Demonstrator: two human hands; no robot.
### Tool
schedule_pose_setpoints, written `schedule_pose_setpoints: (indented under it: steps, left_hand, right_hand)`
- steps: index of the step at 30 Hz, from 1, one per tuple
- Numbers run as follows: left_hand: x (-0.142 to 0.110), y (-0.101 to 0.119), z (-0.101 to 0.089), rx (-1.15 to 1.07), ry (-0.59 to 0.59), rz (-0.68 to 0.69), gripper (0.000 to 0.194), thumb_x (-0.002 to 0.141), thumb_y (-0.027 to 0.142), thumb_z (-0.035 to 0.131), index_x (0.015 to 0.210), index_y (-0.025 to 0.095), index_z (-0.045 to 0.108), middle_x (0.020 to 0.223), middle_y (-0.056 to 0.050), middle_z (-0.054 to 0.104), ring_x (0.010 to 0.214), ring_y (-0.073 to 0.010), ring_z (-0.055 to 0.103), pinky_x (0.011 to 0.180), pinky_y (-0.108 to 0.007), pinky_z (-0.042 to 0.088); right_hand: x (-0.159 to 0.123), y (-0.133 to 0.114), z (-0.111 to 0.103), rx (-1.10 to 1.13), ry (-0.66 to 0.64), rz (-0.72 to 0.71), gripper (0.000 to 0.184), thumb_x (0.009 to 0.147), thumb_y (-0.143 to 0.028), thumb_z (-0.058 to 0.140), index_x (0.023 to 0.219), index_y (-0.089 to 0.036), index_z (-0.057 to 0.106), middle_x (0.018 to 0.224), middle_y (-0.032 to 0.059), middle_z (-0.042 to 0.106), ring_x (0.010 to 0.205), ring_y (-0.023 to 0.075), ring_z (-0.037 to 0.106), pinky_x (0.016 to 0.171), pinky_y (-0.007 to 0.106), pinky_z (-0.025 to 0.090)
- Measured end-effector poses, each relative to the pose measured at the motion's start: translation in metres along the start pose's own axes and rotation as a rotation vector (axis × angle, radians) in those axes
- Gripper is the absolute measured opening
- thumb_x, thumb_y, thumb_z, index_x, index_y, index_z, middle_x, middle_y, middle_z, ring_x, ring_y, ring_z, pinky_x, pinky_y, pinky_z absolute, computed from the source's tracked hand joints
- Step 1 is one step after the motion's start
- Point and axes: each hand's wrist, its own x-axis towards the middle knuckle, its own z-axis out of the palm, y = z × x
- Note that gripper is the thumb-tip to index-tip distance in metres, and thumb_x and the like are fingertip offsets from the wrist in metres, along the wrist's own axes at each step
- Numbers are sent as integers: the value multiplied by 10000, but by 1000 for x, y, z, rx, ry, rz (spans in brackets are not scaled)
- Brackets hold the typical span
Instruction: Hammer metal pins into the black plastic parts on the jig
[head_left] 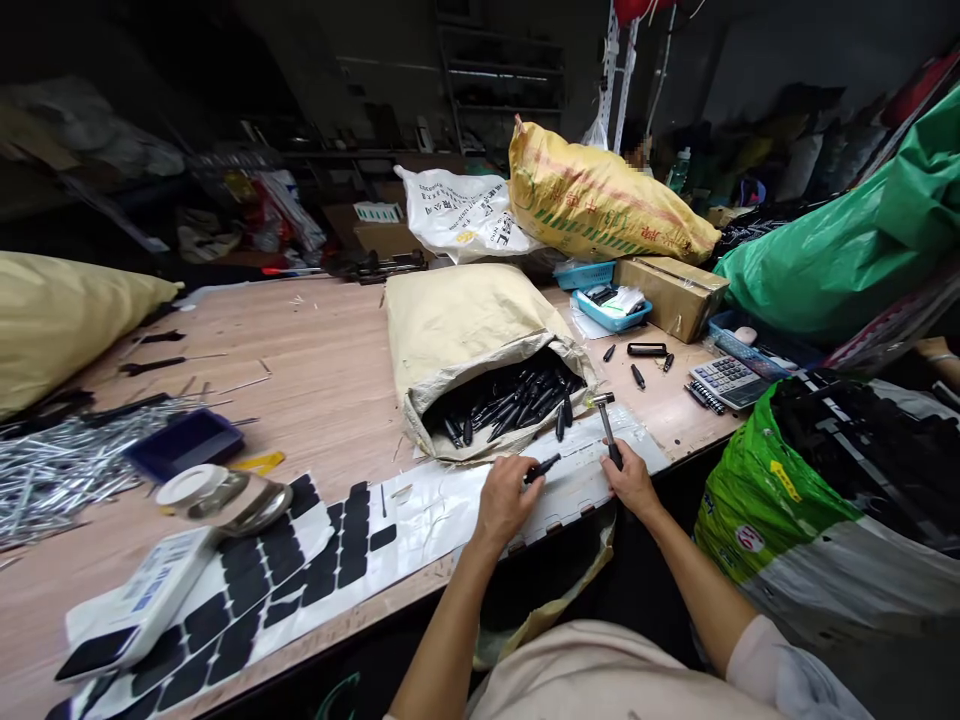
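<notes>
Lower pt of hammer handle [614, 454] hidden by R hand [631, 480].

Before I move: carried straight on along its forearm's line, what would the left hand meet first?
Probably the near lip of the beige sack, just ahead of the left hand, with black parts inside beyond it. Depth and height are unclear from this one view.

A person's right hand [631, 482] grips a small hammer [609, 432] while the left hand [508, 502] holds a slim black piece [543, 468] above a white surface [574, 482] on a wood-topped bench [315, 345]. Just beyond, a cream sack [476, 310] lies open, showing many black pieces [517, 408]. Metal rods [64, 475] lie heaped at far left, near a lidded jar [251, 497]. Behind rest 2 stuffed sacks, 1 white [461, 215] and 1 yellow [600, 195]; a calculator [727, 382] sits at right.
</notes>
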Motion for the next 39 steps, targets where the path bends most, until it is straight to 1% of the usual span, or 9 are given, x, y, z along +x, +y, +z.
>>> schedule_pose_setpoints:
  steps: [4,11,15,20,26,29,33,36,39]
  left_hand:
    - [-4,0,21,-45,-108,20,149,868,252,639,1006,214,682,940,-48,671,917,-234,552,830,-379,466]
    - [-8,-13,33,-132,46,-59,260,785,264,712,1043,238,698,942,-43,638,955,-241,561,867,-392,483]
    - [-7,-17,34,-153,46,-96,187,772,235,721,959,234,723,901,-36,640,950,-234,569,885,-381,484]
    - [-6,-14,34,-168,15,-138,167,810,239,711,971,212,745,872,-38,628,942,-222,565,883,-363,474]
    - [-5,-10,36,-174,4,-161,190,797,220,727,987,208,741,899,-38,620,964,-221,542,862,-341,457]
    - [-5,-8,38,-143,23,-165,188,792,259,751,970,202,735,892,-43,613,953,-226,522,843,-341,450]
    - [-4,-6,39,-123,14,-170,142,830,279,721,959,221,734,894,-46,608,958,-232,517,838,-353,442]
    - [-4,-7,39,-139,6,-172,127,838,266,714,955,223,734,901,-48,616,965,-233,523,844,-359,442]
    - [-4,-9,39,-153,8,-167,122,840,251,715,959,226,730,904,-44,624,957,-227,524,858,-362,443]
  right_hand:
    - [-2,-2,0,-3,-1,5,451,851,-441,571,1226,-190,584,553,-80,489,399,141,523,381,246,482]
    - [0,1,1,-8,8,-10,459,852,-440,569,1233,-184,580,553,-80,483,407,136,516,386,239,485]
    - [-1,-1,-1,36,-3,9,467,847,-476,570,1211,-183,590,584,-71,489,434,132,512,389,234,479]
    - [-28,-10,-8,100,31,-66,493,905,-509,520,1272,-185,578,709,-39,538,466,96,489,392,195,425]
    - [-71,-16,-12,21,-170,24,516,922,-514,546,1311,-178,589,730,-26,560,451,86,476,377,192,402]
    - [-82,-17,-9,-78,-204,29,542,923,-511,538,1342,-170,593,706,-11,592,455,101,502,393,200,421]
    - [-84,-20,-5,-290,-175,-104,487,925,-454,536,1303,-169,648,885,86,737,758,228,700,684,317,592]
    - [-83,-19,0,-385,-155,-255,441,939,-406,509,1280,-175,665,1162,125,736,1068,293,696,962,420,553]
    - [-82,-11,4,-425,-134,-344,423,945,-376,508,1288,-183,662,1244,127,710,1158,289,670,1047,439,513]
